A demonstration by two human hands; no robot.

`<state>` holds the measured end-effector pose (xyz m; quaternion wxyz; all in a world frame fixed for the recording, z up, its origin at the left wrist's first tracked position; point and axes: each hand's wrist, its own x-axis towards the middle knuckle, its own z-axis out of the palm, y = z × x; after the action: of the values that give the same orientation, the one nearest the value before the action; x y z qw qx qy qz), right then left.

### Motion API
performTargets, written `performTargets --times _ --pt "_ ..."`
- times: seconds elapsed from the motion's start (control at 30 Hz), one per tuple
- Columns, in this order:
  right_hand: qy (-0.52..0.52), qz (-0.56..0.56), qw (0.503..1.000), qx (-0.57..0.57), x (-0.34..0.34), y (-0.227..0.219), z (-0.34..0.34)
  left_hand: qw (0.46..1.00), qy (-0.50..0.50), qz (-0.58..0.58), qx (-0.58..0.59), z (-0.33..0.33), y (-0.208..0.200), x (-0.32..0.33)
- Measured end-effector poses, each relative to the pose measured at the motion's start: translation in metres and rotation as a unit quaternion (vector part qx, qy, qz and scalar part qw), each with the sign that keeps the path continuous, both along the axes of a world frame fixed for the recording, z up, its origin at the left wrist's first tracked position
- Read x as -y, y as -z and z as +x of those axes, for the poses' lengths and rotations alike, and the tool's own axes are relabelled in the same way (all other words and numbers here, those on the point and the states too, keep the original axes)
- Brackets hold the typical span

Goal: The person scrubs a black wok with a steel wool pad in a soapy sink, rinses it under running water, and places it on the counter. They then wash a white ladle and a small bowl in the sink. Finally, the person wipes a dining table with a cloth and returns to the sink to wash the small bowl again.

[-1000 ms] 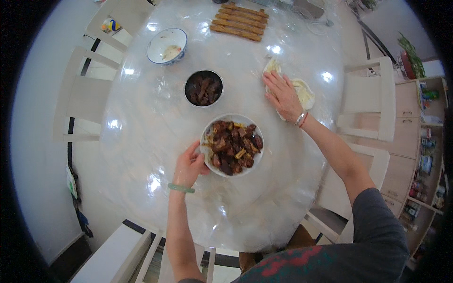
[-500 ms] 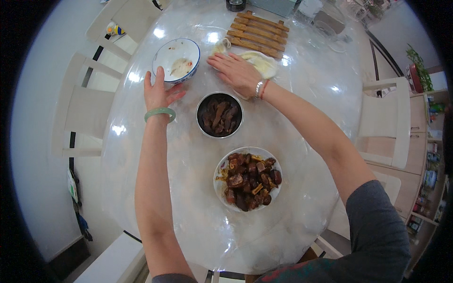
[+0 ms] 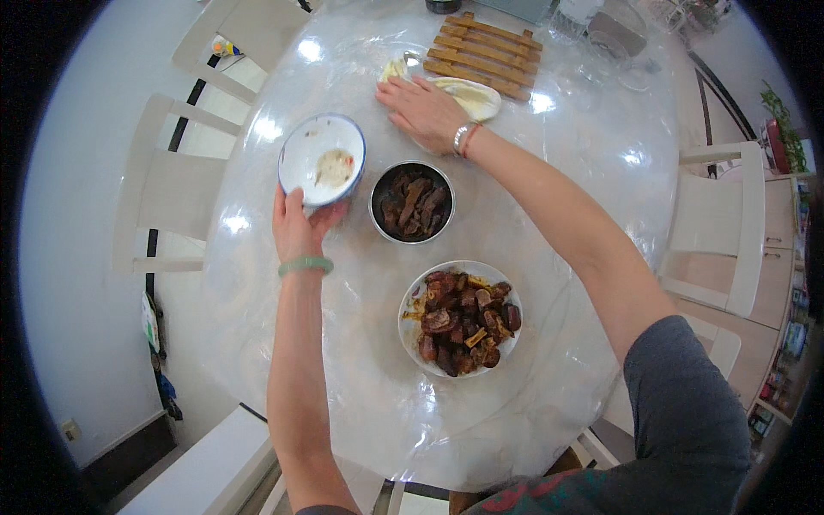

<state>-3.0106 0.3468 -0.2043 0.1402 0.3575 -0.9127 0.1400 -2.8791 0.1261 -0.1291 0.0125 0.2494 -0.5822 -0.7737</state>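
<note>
A white bowl [image 3: 302,163] with a blue rim and a little cloudy liquid and scraps inside is tilted in my left hand [image 3: 300,225]. My left thumb lies at its near rim and the other fingers go beneath it. My right hand [image 3: 422,112] lies flat, fingers stretched out, on a pale yellow-white cloth [image 3: 474,98] on the table. Much of the cloth is hidden under that palm. Between my arms stand a round metal bowl [image 3: 412,202] of dark brown strips and a white plate [image 3: 414,350] of glossy braised meat chunks.
A slatted wooden trivet [image 3: 485,53] lies just beyond the cloth. Glassware [image 3: 611,43] stands at the far right of the round table [image 3: 360,403], which has a shiny clear cover. White chairs [image 3: 172,184] surround it.
My left hand has closed on the white bowl and drawn it nearer, tilting it. My right hand has slid slightly with the cloth. The whole view has shifted a little.
</note>
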Motion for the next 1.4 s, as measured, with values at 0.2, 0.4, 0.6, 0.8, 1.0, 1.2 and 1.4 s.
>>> performTargets --times 0.2,0.4,0.6,0.8,1.0,1.2,1.4 --pt "-0.047 0.0 0.998 0.049 -0.04 -0.008 0.081 0.999 -0.012 0.003 0.036 0.092 -0.003 0.027" --pt "-0.056 0.101 0.981 0.157 -0.102 -0.048 0.203 0.992 -0.055 -0.007 0.113 0.162 -0.018 0.023" --pt "-0.088 0.204 0.931 0.289 -0.139 -0.061 0.359 0.99 -0.072 0.028 0.117 0.227 -0.018 0.025" --pt "-0.175 0.135 0.919 0.326 -0.083 -0.071 0.439 0.989 -0.096 0.056 0.096 0.287 -0.018 0.035" --pt "-0.112 0.064 0.958 0.255 0.039 -0.058 0.427 0.987 -0.128 0.083 0.056 0.328 -0.03 0.048" --pt "-0.041 0.006 0.987 0.155 0.155 -0.051 0.399 0.981 -0.173 0.08 0.033 0.37 -0.04 0.067" --pt "-0.218 0.029 0.94 0.26 0.15 -0.05 0.479 0.98 -0.187 0.074 0.012 0.407 -0.041 0.067"
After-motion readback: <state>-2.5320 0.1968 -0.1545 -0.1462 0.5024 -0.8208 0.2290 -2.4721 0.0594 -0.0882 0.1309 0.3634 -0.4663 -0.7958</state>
